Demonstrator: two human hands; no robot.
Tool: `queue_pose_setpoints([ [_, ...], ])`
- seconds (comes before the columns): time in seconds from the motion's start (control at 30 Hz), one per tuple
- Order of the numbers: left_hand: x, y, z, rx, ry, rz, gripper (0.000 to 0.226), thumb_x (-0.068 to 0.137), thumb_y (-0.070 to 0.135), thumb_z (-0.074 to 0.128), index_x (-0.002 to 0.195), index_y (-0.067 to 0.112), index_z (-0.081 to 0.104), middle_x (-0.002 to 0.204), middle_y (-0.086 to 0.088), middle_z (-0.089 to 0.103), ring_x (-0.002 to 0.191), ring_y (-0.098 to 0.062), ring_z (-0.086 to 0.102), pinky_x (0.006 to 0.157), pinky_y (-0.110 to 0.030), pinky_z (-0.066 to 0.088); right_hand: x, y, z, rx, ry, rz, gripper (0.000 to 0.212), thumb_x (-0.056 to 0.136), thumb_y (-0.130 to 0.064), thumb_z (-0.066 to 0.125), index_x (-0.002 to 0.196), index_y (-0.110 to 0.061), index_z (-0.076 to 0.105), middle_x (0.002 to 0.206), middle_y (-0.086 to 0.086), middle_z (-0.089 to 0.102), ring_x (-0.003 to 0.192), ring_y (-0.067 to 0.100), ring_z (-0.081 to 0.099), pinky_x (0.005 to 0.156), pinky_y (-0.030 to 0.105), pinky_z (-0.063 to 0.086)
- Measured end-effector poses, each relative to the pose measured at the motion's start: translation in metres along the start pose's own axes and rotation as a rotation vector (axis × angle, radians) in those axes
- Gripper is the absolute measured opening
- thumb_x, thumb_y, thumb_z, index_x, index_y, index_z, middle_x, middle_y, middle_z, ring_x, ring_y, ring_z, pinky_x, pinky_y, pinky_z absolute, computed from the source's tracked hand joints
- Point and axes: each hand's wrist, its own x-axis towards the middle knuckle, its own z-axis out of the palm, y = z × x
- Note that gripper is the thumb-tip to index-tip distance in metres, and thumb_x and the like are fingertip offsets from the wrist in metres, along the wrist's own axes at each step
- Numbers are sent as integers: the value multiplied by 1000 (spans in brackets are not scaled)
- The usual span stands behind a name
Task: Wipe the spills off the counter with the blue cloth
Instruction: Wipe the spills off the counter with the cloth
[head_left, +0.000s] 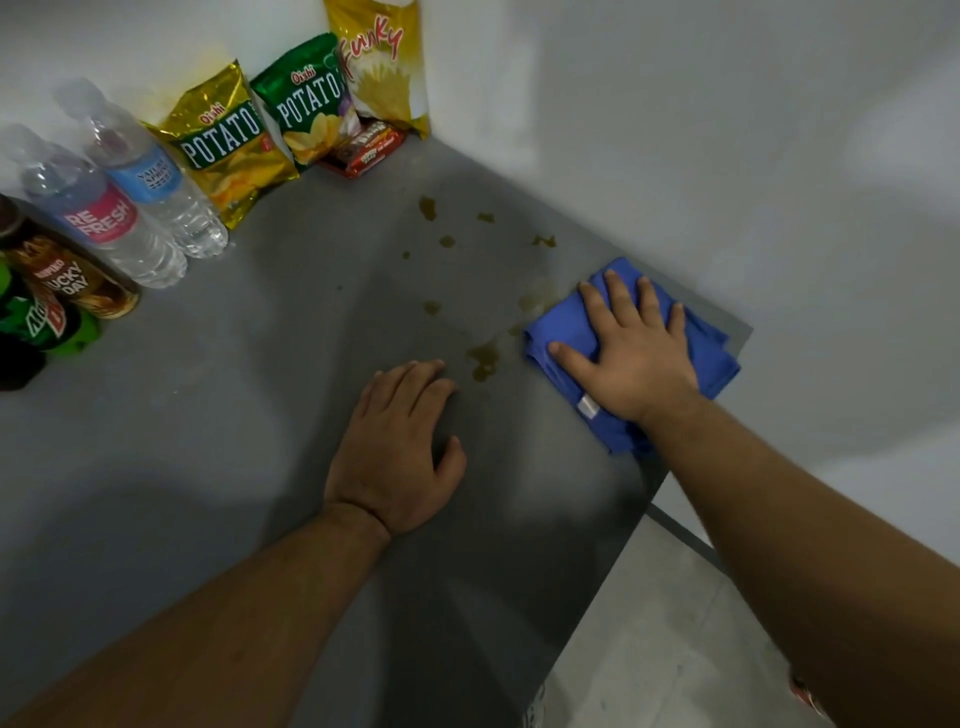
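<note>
The blue cloth (560, 323) lies bunched and folded at the right edge of the grey desk (249, 415), close to the white wall (753, 156), with a small white tag (587, 406) showing at its near side. The right hand (631, 358) lies flat on top of the cloth, fingers spread and straight, pressing it to the desk. Just left of the cloth are yellow-brown spills (483, 362), the largest blotch beside its left corner and smaller drops scattered beyond it toward the far wall. The left hand (395, 447) rests palm down on the bare desk left of the cloth, fingers relaxed and holding nothing, next to the largest blotch. Far to the left of the cloth, along the back wall, stand three chip bags (306, 104) and a small red pack (370, 149), all closed. Further left are two clear water bottles (130, 208) with water in them, a brown drink bottle (70, 283) and a green bottle (49, 325).
</note>
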Motion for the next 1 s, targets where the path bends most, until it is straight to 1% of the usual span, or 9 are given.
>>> queue_pose_setpoints([
  [0.13, 1, -2, 1, -6, 19, 12, 55, 84, 33, 61, 134, 9, 60, 152, -10, 52, 141, -34, 47, 120, -54, 34, -16, -19, 7, -21, 5, -162, 92, 92, -85, 10, 167, -33, 4, 176, -4, -1, 162, 30, -4, 128, 61, 0],
  [0.2, 1, -3, 2, -9, 25, 10, 56, 84, 34, 61, 134, 9, 60, 153, -9, 52, 142, -33, 46, 120, -54, 34, -30, -6, 10, -36, 9, -272, 88, 94, -85, 13, 167, -35, 6, 176, -6, 3, 162, 27, -2, 129, 58, 1],
  [0.27, 0, -4, 3, -14, 28, 9, 55, 85, 35, 59, 134, 11, 59, 153, -7, 51, 144, -31, 45, 121, -53, 33, -36, 10, 10, -22, 8, -311, 85, 95, -84, 17, 166, -39, 7, 175, -10, 5, 162, 23, 0, 129, 57, 3],
  [0.37, 0, -6, 5, -16, 32, 6, 55, 85, 36, 59, 135, 13, 58, 154, -5, 50, 145, -29, 43, 122, -52, 32, -24, 15, 5, 5, 12, -232, 83, 94, -82, 16, 166, -41, 8, 175, -12, 5, 162, 21, -1, 129, 57, 2],
  [0.47, 1, -7, 5, -18, 36, 2, 56, 84, 36, 60, 135, 13, 58, 153, -5, 50, 144, -29, 43, 123, -51, 31, 0, -12, -1, 33, 12, -102, 85, 90, -73, 19, 167, -37, 10, 176, -8, 4, 162, 25, -2, 128, 59, -1],
  [0.53, 0, -7, 4, -27, 41, -3, 57, 83, 36, 61, 135, 13, 59, 153, -5, 51, 143, -29, 44, 122, -51, 31, 8, -35, -1, 42, 2, -72, 86, 90, -69, 22, 167, -33, 11, 176, -5, 3, 162, 28, -3, 128, 60, -2],
  [0.67, -2, -9, 3, -75, 51, 3, 59, 82, 35, 63, 135, 11, 59, 152, -7, 52, 143, -30, 46, 122, -52, 31, -13, -58, 8, 1, -4, -202, 84, 94, -70, 20, 168, -31, 7, 176, -4, 0, 162, 28, -6, 129, 57, -3],
  [0.83, 0, -15, -2, -201, 102, -33, 55, 80, 37, 63, 130, 16, 60, 151, -1, 52, 143, -24, 46, 124, -52, 27, -47, -21, 13, -21, -4, -384, 82, 97, -80, 20, 167, -38, 8, 175, -11, 6, 162, 19, -2, 130, 55, 5],
  [1.0, 5, -40, -16, -162, 152, -42, 52, 82, 41, 59, 128, 17, 60, 149, -1, 54, 139, -25, 50, 121, -53, 31, -26, -13, 3, 5, 2, -220, 91, 89, -90, 10, 166, -42, 8, 175, -12, 6, 162, 21, -1, 129, 56, 1],
])
